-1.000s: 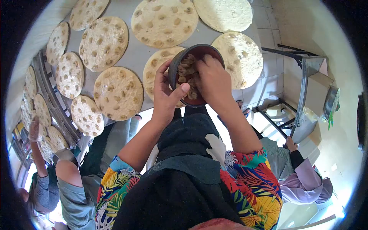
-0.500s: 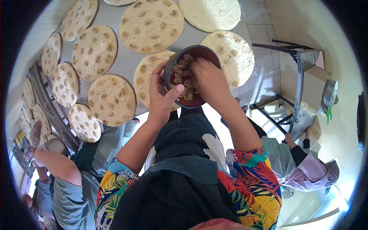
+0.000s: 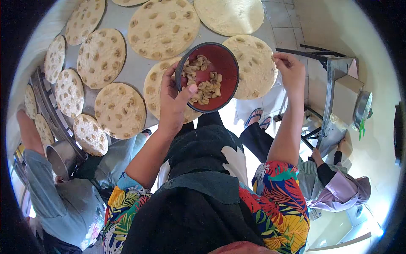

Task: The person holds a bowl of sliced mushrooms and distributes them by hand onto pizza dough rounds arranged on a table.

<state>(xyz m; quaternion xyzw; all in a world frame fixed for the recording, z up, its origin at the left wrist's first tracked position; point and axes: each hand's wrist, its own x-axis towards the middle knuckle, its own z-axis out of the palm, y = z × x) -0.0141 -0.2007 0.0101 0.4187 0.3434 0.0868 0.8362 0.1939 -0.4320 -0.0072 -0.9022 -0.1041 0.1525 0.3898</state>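
Bright overall; floor [image 3: 231,116] blown white; glare lower right; strong fisheye bend, black corners; far-left detail perhaps soft.

commercial kitchen, topped dough rounds [image 3: 253,67] across table [image 3: 136,67], workers [image 3: 78,207] nearby

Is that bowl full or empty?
Neither, just partly filled: pale slices lie in the bowl, held by the left hand, but much of its red inside shows bare.

Right of the right fingers [image 3: 286,59], a cream wall [image 3: 355,46] appears bowed. Beyond them lies pale tiled floor [image 3: 288,29]; a metal-framed stand [image 3: 330,99] is near on their right, a grey tabletop [image 3: 136,70] on their left. Bright light [image 3: 235,127] floods below-left of them. Far right, a dark shape [image 3: 398,133], perhaps wall-mounted, is unclear.
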